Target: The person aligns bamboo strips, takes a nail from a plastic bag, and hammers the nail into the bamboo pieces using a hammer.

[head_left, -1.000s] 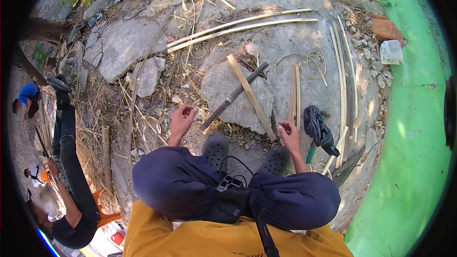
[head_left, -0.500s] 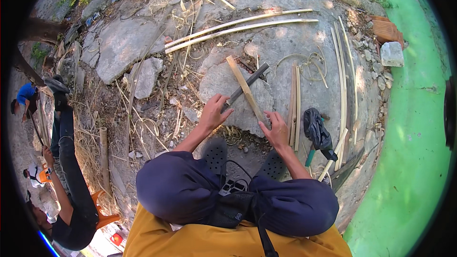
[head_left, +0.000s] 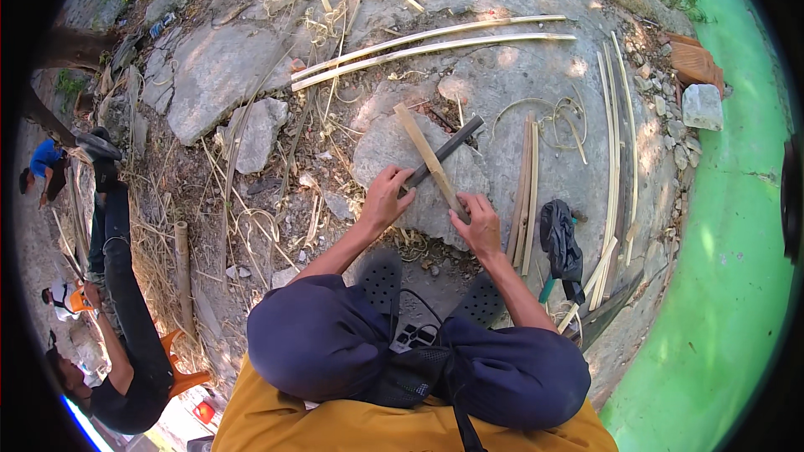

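Note:
My left hand (head_left: 386,198) is closed on the near end of a dark grey flat bar (head_left: 455,141), which slants away to the right over a flat stone slab (head_left: 377,151). My right hand (head_left: 480,226) is closed on the near end of a light brown wooden strip (head_left: 421,141). The strip slants away to the left and lies across the top of the bar, so the two make an X above the slab. Part of each near end is hidden by my fingers.
Two long pale bamboo strips (head_left: 435,47) lie beyond the slab. More strips (head_left: 612,159) and a black plastic bag (head_left: 561,238) lie to the right, before a green surface (head_left: 712,243). A short pole (head_left: 182,276) and a seated co-worker (head_left: 126,301) are at left.
The fingers of my left hand, more spread before, have drawn in around the dark bar. My right hand's fingers have closed more on the strip. The crossed pieces have barely shifted.

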Motion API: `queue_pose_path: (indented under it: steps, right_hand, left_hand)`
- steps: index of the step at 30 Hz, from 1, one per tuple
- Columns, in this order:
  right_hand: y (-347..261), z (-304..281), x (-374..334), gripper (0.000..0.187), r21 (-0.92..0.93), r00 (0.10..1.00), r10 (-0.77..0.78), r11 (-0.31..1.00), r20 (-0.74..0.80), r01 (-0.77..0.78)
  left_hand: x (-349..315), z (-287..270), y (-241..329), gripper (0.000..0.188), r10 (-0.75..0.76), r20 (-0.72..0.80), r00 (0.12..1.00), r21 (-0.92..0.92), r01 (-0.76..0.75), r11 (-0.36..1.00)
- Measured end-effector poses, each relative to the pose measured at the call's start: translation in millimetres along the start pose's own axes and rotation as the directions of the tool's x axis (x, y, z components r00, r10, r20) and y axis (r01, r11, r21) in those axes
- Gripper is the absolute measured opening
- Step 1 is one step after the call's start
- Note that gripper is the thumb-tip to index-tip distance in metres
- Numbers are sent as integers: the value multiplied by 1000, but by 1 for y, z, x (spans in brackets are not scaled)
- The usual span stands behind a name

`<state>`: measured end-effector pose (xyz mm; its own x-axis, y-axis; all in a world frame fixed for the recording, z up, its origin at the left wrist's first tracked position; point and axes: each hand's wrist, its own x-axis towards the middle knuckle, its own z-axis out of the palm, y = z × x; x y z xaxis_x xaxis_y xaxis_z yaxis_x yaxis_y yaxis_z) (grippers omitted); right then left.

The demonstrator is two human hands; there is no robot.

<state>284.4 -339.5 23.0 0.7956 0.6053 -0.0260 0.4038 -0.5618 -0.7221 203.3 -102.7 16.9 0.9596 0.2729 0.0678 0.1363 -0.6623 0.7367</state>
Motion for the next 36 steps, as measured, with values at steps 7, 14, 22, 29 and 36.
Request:
queue_pose_path:
  steps: [7, 14, 22, 29, 36]
  right_hand:
    - [-9, 9, 13, 36, 32, 999, 31, 999, 25, -32]
    - [-18, 15, 31, 38, 32, 999, -5, 999, 35, 4]
    - [-6, -8, 7, 45, -72, 992, -41, 997, -120, 33]
    - [-11, 10, -3, 35, 44, 982, 163, 985, 100, -168]
    - [-6, 15, 4, 38, 80, 931, 334, 934, 149, -348]
  left_hand:
    - [8, 0, -9, 38, -40, 26, 999, -82, 42, 996]
    - [16, -5, -15, 37, 5, -1, 1000, -89, -5, 996]
    - [-33, -46, -34, 32, -240, -288, 927, 4, 251, 968]
    - [-74, -44, -26, 26, -442, 1, 897, -165, 436, 885]
    - [-73, -27, -22, 24, -480, 317, 818, -306, 567, 764]
